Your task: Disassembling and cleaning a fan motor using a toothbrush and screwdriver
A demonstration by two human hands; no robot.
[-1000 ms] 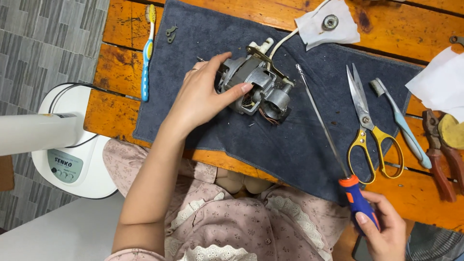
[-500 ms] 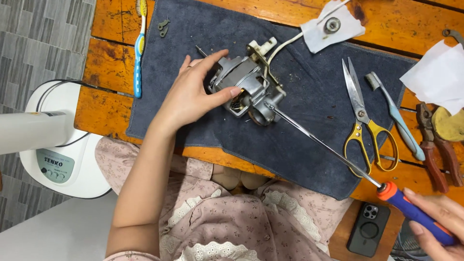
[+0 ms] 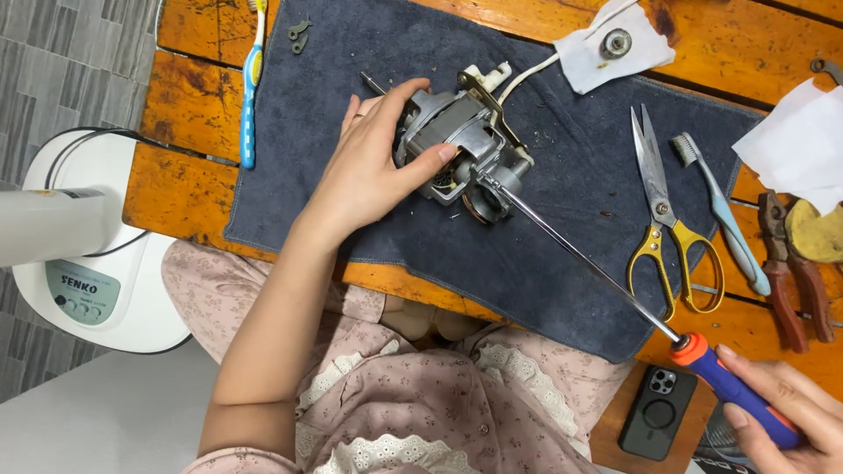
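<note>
Screwdriver tip met the motor on the grey towel.

My left hand (image 3: 373,171) clamped the motor (image 3: 461,149) mid-towel (image 3: 562,254); my right hand (image 3: 790,412) gripped the screwdriver (image 3: 615,281) handle, off the towel's near corner.

A dark grey towel (image 3: 369,70) is spread over the orange wooden surface (image 3: 184,88), with a blue toothbrush (image 3: 252,79) laid just beside its left edge. Yellow-handled scissors (image 3: 667,219), a grey brush (image 3: 720,211) and red-handled pliers (image 3: 790,272) are seen at the right. A black phone (image 3: 657,411) is seen at the near edge, and a white fan base (image 3: 97,290) on the floor.
</note>
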